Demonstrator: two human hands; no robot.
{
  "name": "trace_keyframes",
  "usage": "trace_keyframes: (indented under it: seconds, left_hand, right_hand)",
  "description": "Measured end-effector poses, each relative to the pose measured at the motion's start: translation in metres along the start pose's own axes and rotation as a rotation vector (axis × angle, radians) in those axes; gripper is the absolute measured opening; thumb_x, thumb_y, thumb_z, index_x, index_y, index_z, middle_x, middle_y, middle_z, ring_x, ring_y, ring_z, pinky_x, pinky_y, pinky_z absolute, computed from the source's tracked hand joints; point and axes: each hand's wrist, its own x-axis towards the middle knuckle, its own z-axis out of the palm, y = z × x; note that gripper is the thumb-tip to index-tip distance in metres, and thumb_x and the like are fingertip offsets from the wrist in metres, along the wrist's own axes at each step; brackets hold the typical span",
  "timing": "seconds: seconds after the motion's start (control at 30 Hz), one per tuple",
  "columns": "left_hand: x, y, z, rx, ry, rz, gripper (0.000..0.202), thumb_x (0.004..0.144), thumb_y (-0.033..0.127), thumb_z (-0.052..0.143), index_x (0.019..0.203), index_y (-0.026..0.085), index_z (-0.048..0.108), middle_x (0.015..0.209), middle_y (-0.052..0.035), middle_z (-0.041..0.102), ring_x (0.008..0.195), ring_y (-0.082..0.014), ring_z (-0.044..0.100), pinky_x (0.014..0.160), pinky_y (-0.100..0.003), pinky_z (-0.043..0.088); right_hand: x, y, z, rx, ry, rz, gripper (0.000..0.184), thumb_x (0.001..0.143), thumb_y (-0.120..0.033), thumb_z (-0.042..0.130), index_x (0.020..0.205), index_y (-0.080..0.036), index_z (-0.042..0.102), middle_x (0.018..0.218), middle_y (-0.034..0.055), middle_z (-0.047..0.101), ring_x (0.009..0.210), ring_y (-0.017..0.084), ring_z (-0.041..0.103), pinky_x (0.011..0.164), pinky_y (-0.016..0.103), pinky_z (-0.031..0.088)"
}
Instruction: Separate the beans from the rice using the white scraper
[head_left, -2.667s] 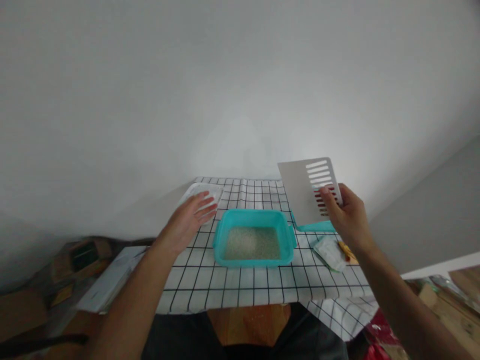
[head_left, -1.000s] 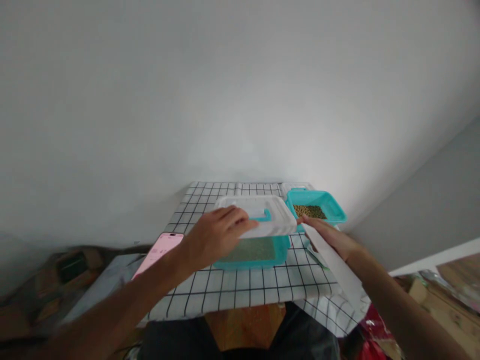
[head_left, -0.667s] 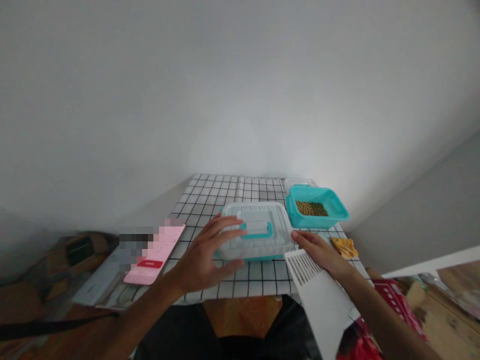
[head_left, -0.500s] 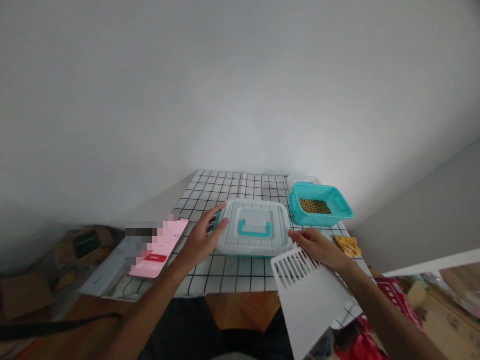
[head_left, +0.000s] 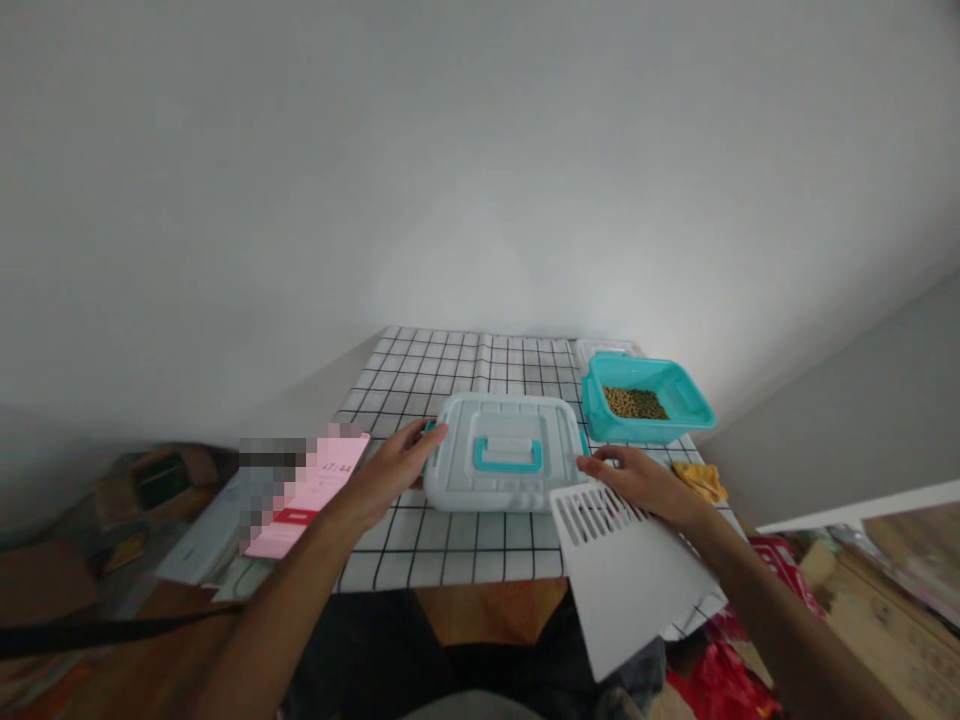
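Observation:
In the middle of the table sits a storage box (head_left: pixel 457 480) with a pale lid, a turquoise carry handle on top and turquoise side latches. My left hand (head_left: pixel 394 465) grips its left end, thumb on the lid edge and fingers down at the latch. At the right end, my right hand (head_left: pixel 634 480) is closed with its fingertips against the box's edge by the other latch. Below my right hand lies a white slotted panel (head_left: pixel 634 590), jutting past the table's front edge. What the closed box contains is hidden.
An open turquoise box (head_left: pixel 686 425) with small beans or grains (head_left: pixel 634 403) stands at the back right, a clear lid (head_left: pixel 607 350) behind it. A yellow cloth (head_left: pixel 701 482) lies at the right edge. A phone (head_left: pixel 319 490) with a pink screen is at the left.
My left hand has closed from a spread pose onto the left end of the storage box. The right hand stays at the box's right end. The view has shifted slightly.

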Motion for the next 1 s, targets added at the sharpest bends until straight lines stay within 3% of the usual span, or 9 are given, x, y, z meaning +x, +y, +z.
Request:
trace_keyframes:
  seconds: [0.13, 0.27, 0.5, 0.63, 0.7, 0.8, 0.9, 0.97, 1.0]
  left_hand:
    - [0.003, 0.007, -0.003, 0.169, -0.01, 0.064, 0.037, 0.075, 0.054, 0.059, 0.097, 0.026, 0.068, 0.082, -0.005, 0.072, 0.076, -0.0272, 0.064, 0.06, -0.035, 0.048]
    - [0.003, 0.012, -0.002, 0.39, 0.033, 0.224, 0.033, 0.078, 0.053, 0.055, 0.094, 0.028, 0.069, 0.085, -0.0056, 0.073, 0.085, -0.0319, 0.064, 0.073, -0.039, 0.044]
    - [-0.002, 0.027, 0.015, 0.891, 0.122, 0.247, 0.052, 0.089, 0.049, 0.029, 0.118, 0.017, 0.057, 0.08, -0.0135, 0.069, 0.078, -0.0346, 0.064, 0.068, -0.042, 0.044]
    - [-0.005, 0.034, 0.025, 1.159, 0.161, 0.19, 0.051, 0.09, 0.04, 0.02, 0.109, 0.011, 0.058, 0.076, -0.0159, 0.069, 0.074, -0.0338, 0.065, 0.065, -0.042, 0.045]
    - [-0.006, 0.037, 0.023, 1.231, 0.164, 0.159, 0.052, 0.09, 0.042, 0.019, 0.102, 0.012, 0.06, 0.078, -0.0173, 0.069, 0.075, -0.0351, 0.066, 0.064, -0.044, 0.046]
    - [-0.007, 0.05, 0.015, 1.267, 0.2, 0.155, 0.06, 0.087, 0.055, 0.021, 0.106, 0.015, 0.061, 0.091, -0.0193, 0.07, 0.085, -0.0397, 0.065, 0.066, -0.05, 0.047]
    - [-0.002, 0.08, 0.017, 1.125, 0.342, 0.288, 0.071, 0.082, 0.067, 0.026, 0.129, 0.018, 0.049, 0.119, -0.0194, 0.063, 0.107, -0.0431, 0.057, 0.08, -0.057, 0.045]
    - [0.008, 0.108, 0.031, 0.844, 0.196, 0.402, 0.071, 0.081, 0.07, 0.031, 0.131, 0.024, 0.049, 0.124, -0.0134, 0.062, 0.112, -0.037, 0.056, 0.089, -0.051, 0.043]
    - [0.016, 0.122, 0.043, 0.656, 0.001, 0.426, 0.066, 0.081, 0.069, 0.035, 0.128, 0.026, 0.052, 0.121, -0.0105, 0.065, 0.109, -0.0328, 0.059, 0.087, -0.046, 0.046]
  right_hand:
    - [0.004, -0.008, 0.003, -0.021, -0.042, -0.019, 0.046, 0.081, -0.063, 0.048, 0.082, -0.022, 0.069, 0.073, 0.0037, 0.07, 0.067, 0.019, 0.063, 0.058, 0.028, 0.044]
    - [0.005, -0.016, 0.005, -0.06, -0.073, -0.041, 0.048, 0.082, -0.063, 0.048, 0.073, -0.019, 0.066, 0.065, 0.0041, 0.068, 0.058, 0.018, 0.061, 0.05, 0.027, 0.041]
    - [0.0, -0.036, 0.008, -0.654, 0.017, -0.216, 0.048, 0.095, -0.047, 0.03, 0.074, -0.017, 0.061, 0.053, 0.0039, 0.061, 0.041, 0.012, 0.052, 0.044, 0.025, 0.034]
    - [-0.007, -0.04, 0.014, -0.853, 0.006, -0.338, 0.03, 0.092, -0.024, 0.038, 0.107, -0.012, 0.061, 0.078, 0.0142, 0.065, 0.068, 0.021, 0.06, 0.06, 0.031, 0.039]
    - [-0.009, -0.042, 0.011, -0.933, -0.033, -0.399, 0.035, 0.09, -0.019, 0.04, 0.121, -0.013, 0.055, 0.083, 0.0144, 0.065, 0.071, 0.021, 0.059, 0.062, 0.032, 0.038]
    - [-0.004, -0.053, -0.008, -0.956, -0.017, -0.394, 0.035, 0.095, -0.032, 0.036, 0.098, -0.015, 0.066, 0.062, 0.0071, 0.06, 0.056, 0.017, 0.055, 0.055, 0.028, 0.034]
    - [0.008, -0.074, -0.042, -0.815, 0.156, -0.284, 0.062, 0.095, -0.053, 0.021, 0.065, -0.016, 0.061, 0.046, 0.0023, 0.052, 0.041, 0.011, 0.047, 0.048, 0.026, 0.031]
    - [0.022, -0.09, -0.067, -0.541, 0.338, -0.223, 0.064, 0.089, -0.065, 0.027, 0.058, -0.017, 0.056, 0.043, 0.0009, 0.05, 0.039, 0.009, 0.045, 0.046, 0.024, 0.03]
    - [0.031, -0.097, -0.08, -0.397, 0.434, -0.224, 0.062, 0.085, -0.068, 0.035, 0.057, -0.017, 0.056, 0.043, 0.0005, 0.049, 0.04, 0.009, 0.045, 0.046, 0.024, 0.03]
